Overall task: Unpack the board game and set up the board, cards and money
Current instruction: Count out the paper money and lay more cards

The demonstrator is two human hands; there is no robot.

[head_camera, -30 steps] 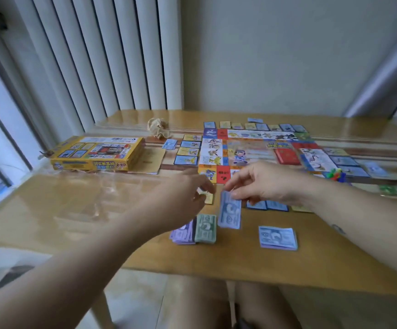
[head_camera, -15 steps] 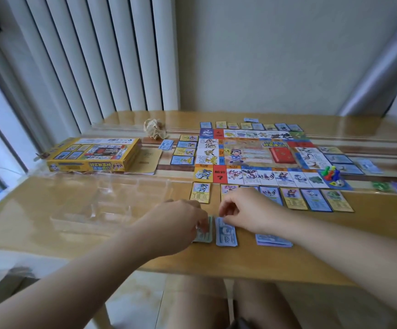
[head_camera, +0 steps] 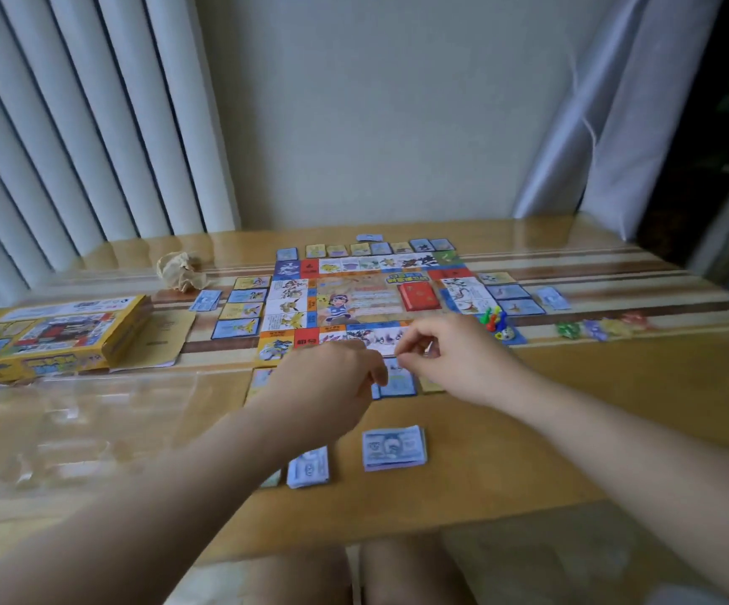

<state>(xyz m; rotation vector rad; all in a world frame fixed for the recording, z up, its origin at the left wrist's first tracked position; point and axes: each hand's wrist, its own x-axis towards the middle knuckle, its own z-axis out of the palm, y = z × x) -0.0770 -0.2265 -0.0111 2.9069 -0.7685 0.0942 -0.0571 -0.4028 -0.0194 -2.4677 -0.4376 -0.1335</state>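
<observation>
- bare knees [head_camera: 306, 574] show beneath the near edge of the wooden table [head_camera: 572, 438]; a clear glossy cover lies over the top
- two lots of paper money lie near that edge: a bluish stack [head_camera: 394, 448] nearer than the gap between the hands, and a smaller stack [head_camera: 309, 467] just left of it, beside the left forearm; both lie apart from the fingers
- left hand [head_camera: 332, 377]: knuckles up, fingers curled inward; too blurred to tell whether they hold anything
- right hand [head_camera: 450, 360]: thumb and forefinger tips together, other fingers curled; I cannot tell what, if anything, is pinched
- both hands are over the board's near edge; a blue-edged card [head_camera: 397, 382] shows between them
- the board [head_camera: 354, 299] lies flat mid-table, cards ringed along its sides; a red deck [head_camera: 419, 296] and coloured pawns [head_camera: 493, 318] sit on it
- a yellow box [head_camera: 53, 334] at far left, a tan leaflet [head_camera: 166, 338] beside it; crumpled paper [head_camera: 181, 270] beyond
- vertical blinds [head_camera: 70, 124], a pale wall [head_camera: 376, 102], a translucent curtain [head_camera: 616, 102]
</observation>
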